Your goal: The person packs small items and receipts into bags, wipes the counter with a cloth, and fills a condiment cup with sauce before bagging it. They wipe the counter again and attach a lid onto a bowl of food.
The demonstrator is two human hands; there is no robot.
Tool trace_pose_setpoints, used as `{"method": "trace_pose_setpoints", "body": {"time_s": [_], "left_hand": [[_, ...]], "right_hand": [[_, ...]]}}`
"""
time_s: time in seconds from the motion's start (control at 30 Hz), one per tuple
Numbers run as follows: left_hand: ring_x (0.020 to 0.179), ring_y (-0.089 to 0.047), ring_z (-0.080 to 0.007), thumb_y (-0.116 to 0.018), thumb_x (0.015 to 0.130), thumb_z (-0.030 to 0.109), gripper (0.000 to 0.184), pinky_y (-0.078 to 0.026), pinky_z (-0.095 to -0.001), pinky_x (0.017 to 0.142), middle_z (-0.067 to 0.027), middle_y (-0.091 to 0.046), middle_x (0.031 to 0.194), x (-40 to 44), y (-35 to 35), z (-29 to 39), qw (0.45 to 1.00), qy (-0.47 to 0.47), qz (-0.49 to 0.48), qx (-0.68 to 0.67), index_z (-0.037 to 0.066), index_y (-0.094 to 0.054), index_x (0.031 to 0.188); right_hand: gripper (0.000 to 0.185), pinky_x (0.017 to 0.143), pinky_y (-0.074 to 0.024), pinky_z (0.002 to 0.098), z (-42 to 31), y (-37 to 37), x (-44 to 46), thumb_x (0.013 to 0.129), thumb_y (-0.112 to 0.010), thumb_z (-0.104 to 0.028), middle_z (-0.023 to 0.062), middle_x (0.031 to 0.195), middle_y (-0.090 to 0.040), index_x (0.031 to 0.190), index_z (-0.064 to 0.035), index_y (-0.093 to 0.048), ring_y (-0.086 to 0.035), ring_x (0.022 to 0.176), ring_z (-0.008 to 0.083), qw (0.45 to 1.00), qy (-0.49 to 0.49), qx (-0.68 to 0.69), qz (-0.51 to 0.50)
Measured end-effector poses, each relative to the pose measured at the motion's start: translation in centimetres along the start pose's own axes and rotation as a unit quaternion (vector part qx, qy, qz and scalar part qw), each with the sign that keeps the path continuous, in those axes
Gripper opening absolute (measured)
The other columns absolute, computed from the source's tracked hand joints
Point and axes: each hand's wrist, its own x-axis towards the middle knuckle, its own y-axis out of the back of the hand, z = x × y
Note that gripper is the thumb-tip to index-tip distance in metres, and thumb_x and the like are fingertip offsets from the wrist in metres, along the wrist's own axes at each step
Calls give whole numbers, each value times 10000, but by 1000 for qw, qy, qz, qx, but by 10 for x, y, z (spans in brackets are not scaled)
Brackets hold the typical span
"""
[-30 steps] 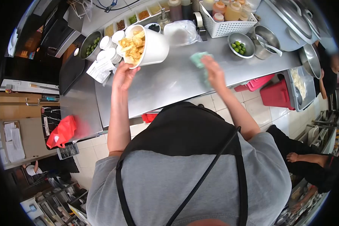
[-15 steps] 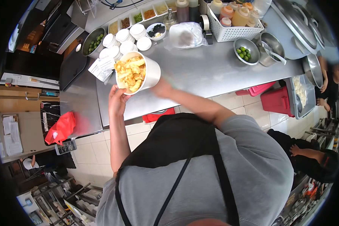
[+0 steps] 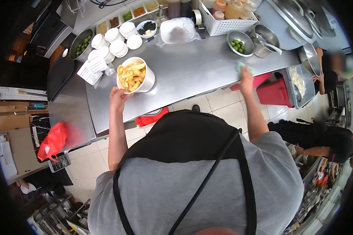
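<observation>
A white paper tub [image 3: 148,80] of golden fried pieces [image 3: 131,77] is tilted toward me at the left part of the steel counter. My left hand [image 3: 117,100] grips the tub's near rim with its fingers. Well off to the right, my right hand [image 3: 246,80] is closed on a pale green cloth [image 3: 245,69] at the counter's front edge. The cloth is partly hidden by the fingers. Printed slips [image 3: 91,71] lie left of the tub, and stacks of white lids [image 3: 118,48] stand behind it.
Along the back stand a bowl of dark strips [image 3: 146,28], a plastic-wrapped container [image 3: 177,31] and a white basket of bottles [image 3: 227,25]. Metal bowls, one with green limes [image 3: 237,46], stand at the right. A red bin [image 3: 273,95] is below. Other people are at the far right and lower left.
My right hand has swept from beside the tub far to the right, with the green cloth now plain to see. My left hand stays at the tub, and the view has shifted.
</observation>
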Motion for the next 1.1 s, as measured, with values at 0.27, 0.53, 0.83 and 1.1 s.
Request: {"method": "trace_pose_setpoints", "body": {"time_s": [0.27, 0.53, 0.83, 1.1], "left_hand": [[685, -609, -246, -474, 742, -36, 112, -560, -383, 544, -122, -552, 803, 15, -26, -3, 998, -33, -4, 54, 44, -417, 795], [630, -604, -215, -544, 741, -27, 198, -559, -352, 502, -110, -536, 800, 30, -45, 2, 996, -3, -45, 73, 43, -395, 851], [619, -608, -183, -628, 756, 78, 414, -524, -275, 476, -114, -550, 941, 9, -52, 1, 996, -68, -11, 48, 52, -398, 1099], [601, -604, -166, -633, 761, 117, 419, -507, -265, 463, -135, -576, 968, 12, -49, 0, 996, -55, 15, 73, 27, -434, 1119]], "right_hand": [[327, 704, -457, 438, 14, 77, 32, 749, -425, -51, 222, 846, -592, 1036, -78, -579, -577, 854, 344, 965, -252, 75, -18], [482, 981, -244, 470, -184, 118, 160, 781, -571, -311, 132, 1247, -452, 1233, -190, -453, -391, 1162, 317, 940, 178, 9, -291], [219, 789, -435, 363, -234, 373, 446, 772, -533, -85, 63, 984, -604, 961, -138, -632, -550, 891, 270, 899, 248, 58, 357], [182, 802, -432, 374, -261, 416, 527, 765, -590, -222, 45, 1007, -592, 919, -144, -647, -526, 891, 291, 902, 234, -106, 347]]}}
